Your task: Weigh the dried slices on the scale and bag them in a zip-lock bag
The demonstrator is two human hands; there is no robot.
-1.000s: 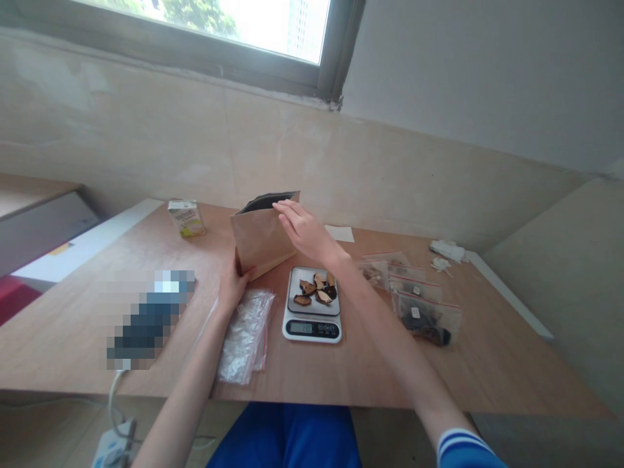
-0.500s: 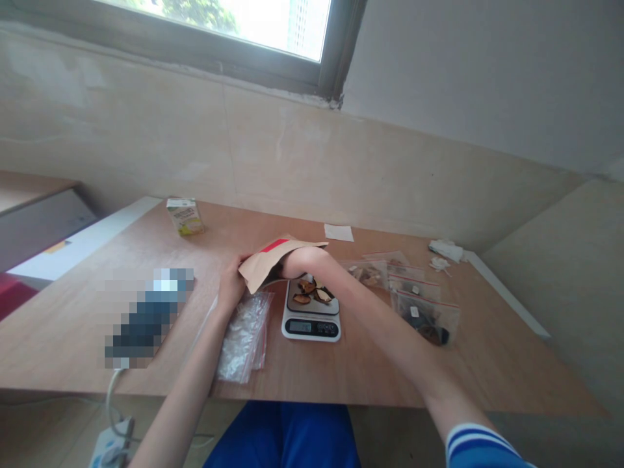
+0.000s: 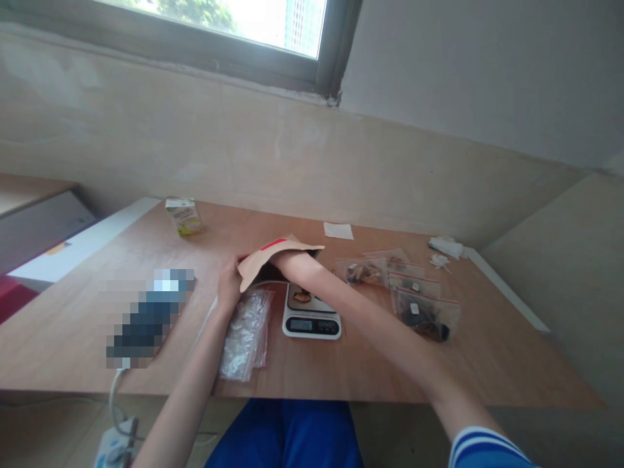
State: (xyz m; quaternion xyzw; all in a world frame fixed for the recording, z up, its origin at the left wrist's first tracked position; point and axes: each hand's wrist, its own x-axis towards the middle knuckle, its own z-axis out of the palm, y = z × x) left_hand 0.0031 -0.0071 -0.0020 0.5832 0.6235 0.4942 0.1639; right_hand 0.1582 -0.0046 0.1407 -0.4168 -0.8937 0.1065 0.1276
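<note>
My left hand grips the near edge of a kraft paper bag, which lies tilted over the back of a digital kitchen scale. My right hand reaches into the bag's mouth from the right, and its fingers are hidden. Only one dried brown slice shows on the scale's tray, and my right forearm covers part of the tray. A crumpled clear zip bag lies just below my left wrist.
Several zip bags with dried pieces lie to the right of the scale. Behind them are a paper slip and white packets. A small carton and a blurred object are on the left of the wooden table.
The bag has tipped from upright to nearly flat over the scale, with my right hand moving into its mouth. Fewer dried slices show on the tray.
</note>
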